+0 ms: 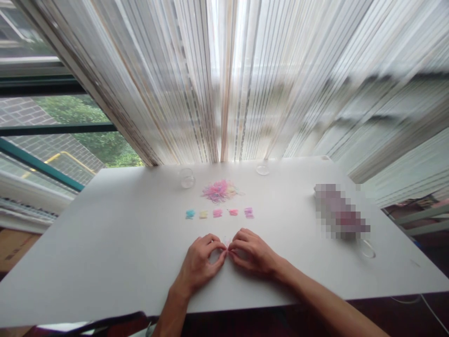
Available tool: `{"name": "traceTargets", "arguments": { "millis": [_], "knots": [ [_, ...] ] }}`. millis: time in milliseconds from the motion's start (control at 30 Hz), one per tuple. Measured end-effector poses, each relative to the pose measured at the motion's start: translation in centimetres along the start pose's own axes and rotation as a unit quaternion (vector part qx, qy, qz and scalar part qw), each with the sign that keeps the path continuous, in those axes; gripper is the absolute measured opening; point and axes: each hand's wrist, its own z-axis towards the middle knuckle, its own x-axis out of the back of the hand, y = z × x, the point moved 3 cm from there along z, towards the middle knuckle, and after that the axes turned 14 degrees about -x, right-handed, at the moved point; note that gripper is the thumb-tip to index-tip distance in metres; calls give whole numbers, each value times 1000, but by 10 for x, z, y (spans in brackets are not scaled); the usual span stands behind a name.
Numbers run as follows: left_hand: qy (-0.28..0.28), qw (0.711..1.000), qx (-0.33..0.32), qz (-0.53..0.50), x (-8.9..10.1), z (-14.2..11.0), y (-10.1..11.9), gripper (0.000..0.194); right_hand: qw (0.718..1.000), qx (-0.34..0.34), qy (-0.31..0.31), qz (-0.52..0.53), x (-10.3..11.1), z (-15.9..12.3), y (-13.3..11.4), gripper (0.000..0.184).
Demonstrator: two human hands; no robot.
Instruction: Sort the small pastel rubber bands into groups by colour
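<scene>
My left hand and my right hand meet near the table's front edge, thumbs and forefingers pinched. Between their tips is a tiny tuft of thin pink bands, which look like small rubber bands; the fingers partly hide it. Beyond my hands lies a row of small sorted heaps: a teal heap, a yellow heap, a pink heap, a coral heap and a purple heap. Behind them spreads a loose tangled pile of mixed pastel bands.
A clear round container stands at the back left of the white table. A clear round lid lies at the back. On the right is a pixelated object with a pale loop. A striped curtain hangs behind the table.
</scene>
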Motion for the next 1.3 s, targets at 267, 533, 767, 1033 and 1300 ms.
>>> {"name": "traceTargets", "arguments": {
  "millis": [267, 533, 767, 1033, 1300],
  "knots": [
    [1, 1000, 6, -8, 1, -2, -1, 15, 997, -26, 20, 69, 3, 1, 4, 10],
    [19, 1000, 5, -8, -1, -5, -3, 14, 998, -12, 49, 45, 2, 1, 5, 8],
    [51, 998, -14, -15, -2, -6, -2, 11, 983, 94, 135, -86, -1, -5, -8, 12],
    [66, 997, -28, -1, 0, -7, 1, 12, 977, 91, 167, -96, -1, -5, -11, 14],
    [73, 997, -32, 12, -2, -8, -2, 11, 978, 82, 169, -93, 0, -4, -9, 14]
  ]
}}
